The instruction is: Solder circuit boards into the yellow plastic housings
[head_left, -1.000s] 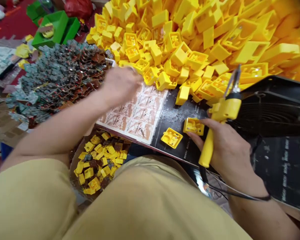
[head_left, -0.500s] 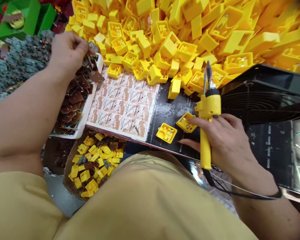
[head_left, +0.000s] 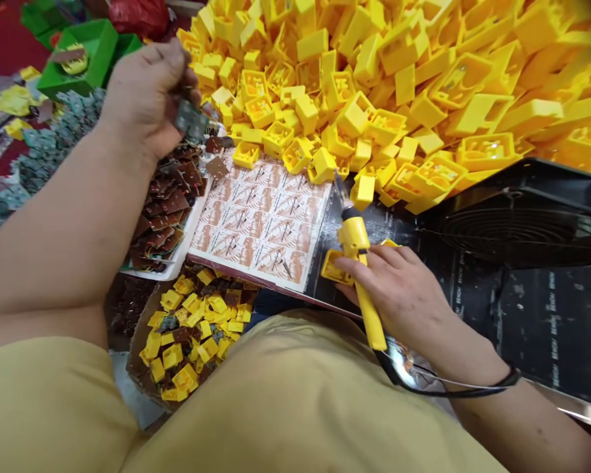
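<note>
My left hand [head_left: 148,95] is raised over the circuit boards at the left, its fingers closed. A grey-green circuit board [head_left: 191,121] hangs just below the fingertips and appears held; the grip itself is partly hidden. In my right hand [head_left: 404,286] is a yellow soldering gun [head_left: 357,240], its metal tip pointing up and away from me. Under the thumb and fingers lies a small open yellow case [head_left: 331,266], partly covered. Behind the knuckles, only the edge of another yellow case [head_left: 390,243] shows.
A large heap of yellow cases [head_left: 354,112] fills the back. Brown circuit boards [head_left: 165,210] stand in a white tray [head_left: 190,240], beside a printed sheet [head_left: 261,223]. A carton of small yellow parts [head_left: 197,335] sits below. A black fan [head_left: 532,217] stands right; green bins [head_left: 86,56] are far left.
My left hand has lifted from the boards, with a grey-green board now at its fingers. My right hand has moved left with the soldering gun, covering the small cases. The view has shifted slightly.
</note>
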`<state>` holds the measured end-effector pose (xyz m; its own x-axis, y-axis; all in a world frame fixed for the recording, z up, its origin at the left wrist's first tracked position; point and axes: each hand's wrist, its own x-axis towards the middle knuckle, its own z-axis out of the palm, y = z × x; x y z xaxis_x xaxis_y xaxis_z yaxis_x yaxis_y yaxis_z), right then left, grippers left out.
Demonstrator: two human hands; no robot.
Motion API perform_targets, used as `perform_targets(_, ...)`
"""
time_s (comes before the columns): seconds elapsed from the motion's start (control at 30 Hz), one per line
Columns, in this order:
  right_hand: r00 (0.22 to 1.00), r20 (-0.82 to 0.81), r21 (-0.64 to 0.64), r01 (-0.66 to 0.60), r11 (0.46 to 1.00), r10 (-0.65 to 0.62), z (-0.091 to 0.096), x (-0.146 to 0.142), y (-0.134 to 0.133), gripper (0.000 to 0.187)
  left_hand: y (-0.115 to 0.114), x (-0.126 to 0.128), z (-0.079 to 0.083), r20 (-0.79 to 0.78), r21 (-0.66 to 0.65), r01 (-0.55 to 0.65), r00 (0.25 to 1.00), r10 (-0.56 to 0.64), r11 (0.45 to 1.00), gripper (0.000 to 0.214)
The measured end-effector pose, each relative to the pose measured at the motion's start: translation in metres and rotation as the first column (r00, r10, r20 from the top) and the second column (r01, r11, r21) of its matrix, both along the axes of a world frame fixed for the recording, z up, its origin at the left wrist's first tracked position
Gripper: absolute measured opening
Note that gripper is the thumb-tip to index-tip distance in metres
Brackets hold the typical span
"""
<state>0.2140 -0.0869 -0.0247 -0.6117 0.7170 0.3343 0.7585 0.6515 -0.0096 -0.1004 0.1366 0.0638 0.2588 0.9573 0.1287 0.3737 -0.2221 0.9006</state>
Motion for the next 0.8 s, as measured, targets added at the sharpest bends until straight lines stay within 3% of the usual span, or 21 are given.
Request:
perform_targets(0.1,0.992,0.000,0.065,0.127,0.990,-0.127,0.002,0.000,-0.003,0.030,-0.039,0.033,-0.013,-0.035,-0.008,0.108,0.994,-0.108,0.994,0.026)
perform_targets(0.2,0.996,-0.049,0.001,0.074,0.997,-0.074,0.004,0.004,0.000,0.034,-0.084,0.064,-0.048,-0.292,0.109,0.344,0.908,-0.301,0.933,0.016)
perform_targets(0.3,0.985,-0.164,-0.162,-0.083,0.983,0.056,0.000,0.008,0.008,0.026,-0.123,0.078,-0.082,-0.607,0.258,0.627,0.697,-0.382,0.735,0.020)
perform_targets(0.37,0.974,-0.215,-0.232,-0.129,0.964,0.079,-0.005,0.009,0.013,0.026,-0.140,0.076,-0.095,-0.745,0.285,0.742,0.570,-0.347,0.607,0.023)
perform_targets(0.4,0.974,-0.217,-0.241,-0.124,0.963,0.071,-0.007,0.009,0.013,0.027,-0.146,0.073,-0.097,-0.783,0.284,0.768,0.532,-0.324,0.574,0.023)
perform_targets(0.47,0.977,-0.208,-0.212,-0.091,0.973,0.046,-0.010,0.007,0.011,0.028,-0.152,0.068,-0.097,-0.807,0.285,0.769,0.514,-0.289,0.572,0.024)
perform_targets(0.6,0.984,-0.177,-0.106,-0.022,0.994,0.003,-0.011,0.005,-0.001,0.036,-0.157,0.066,-0.093,-0.789,0.307,0.706,0.563,-0.244,0.637,0.024)
perform_targets(0.8,0.978,-0.204,-0.064,0.026,0.998,-0.038,-0.011,0.007,-0.016,0.034,-0.155,0.071,-0.095,-0.819,0.357,0.705,0.552,-0.157,0.613,0.023)
